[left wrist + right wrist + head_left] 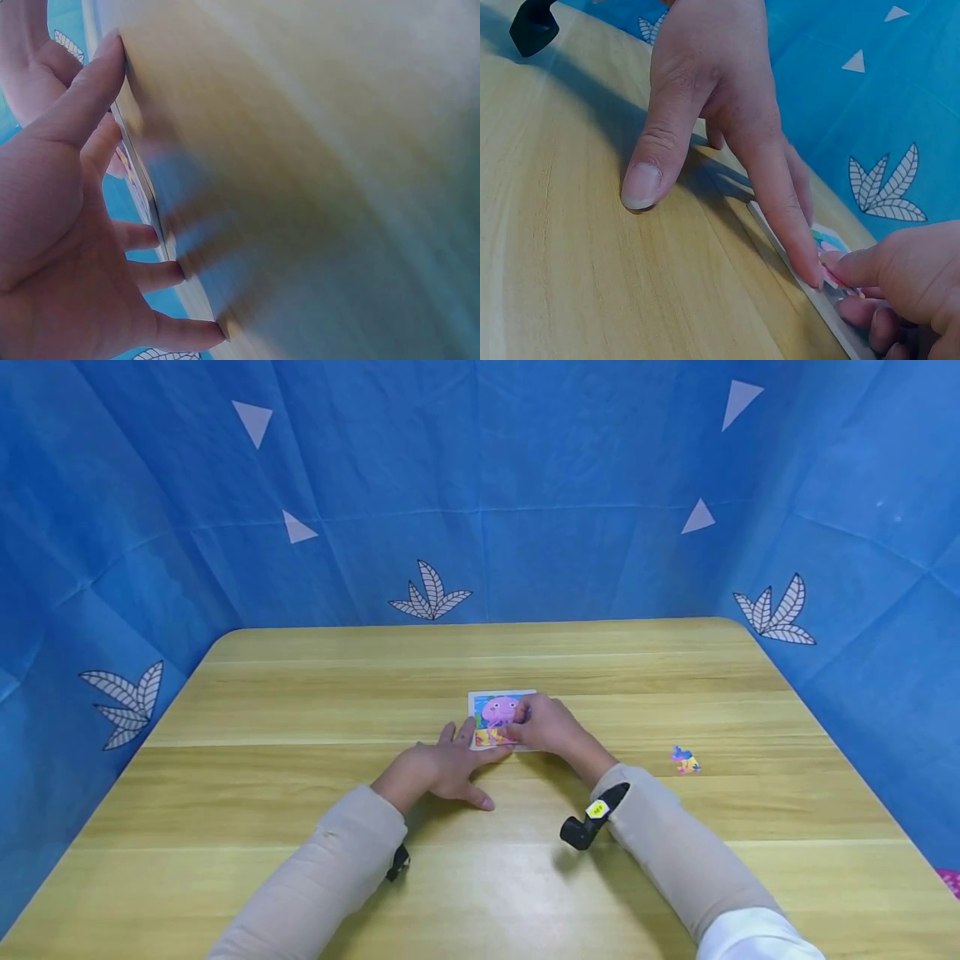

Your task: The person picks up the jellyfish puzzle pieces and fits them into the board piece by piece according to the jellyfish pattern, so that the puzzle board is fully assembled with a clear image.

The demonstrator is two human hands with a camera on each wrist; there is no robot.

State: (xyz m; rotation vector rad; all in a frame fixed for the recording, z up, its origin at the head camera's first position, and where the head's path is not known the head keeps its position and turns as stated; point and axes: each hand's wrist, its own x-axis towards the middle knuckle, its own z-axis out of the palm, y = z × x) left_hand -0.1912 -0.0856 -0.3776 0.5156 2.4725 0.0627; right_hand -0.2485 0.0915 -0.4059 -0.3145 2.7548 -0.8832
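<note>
A small jigsaw puzzle (497,710) with a pink cartoon octopus-like figure lies in a white-rimmed tray (471,700) at the table's middle. My left hand (452,768) is spread, its fingers straight along the tray's left side and near edge, thumb out on the table. The left wrist view shows its fingertips on the table surface. Over the puzzle's right part, my right hand (553,727) pinches a pinkish puzzle piece (839,280) between thumb and curled fingers, low against the puzzle. The fingers hide most of that piece.
One loose blue, pink and yellow piece (686,760), perhaps joined from two, lies on the wooden table (300,693) to the right. Dark wrist cameras stick out from both sleeves; the right one (581,832) hangs over the table. Blue curtains (360,460) surround the far and side edges.
</note>
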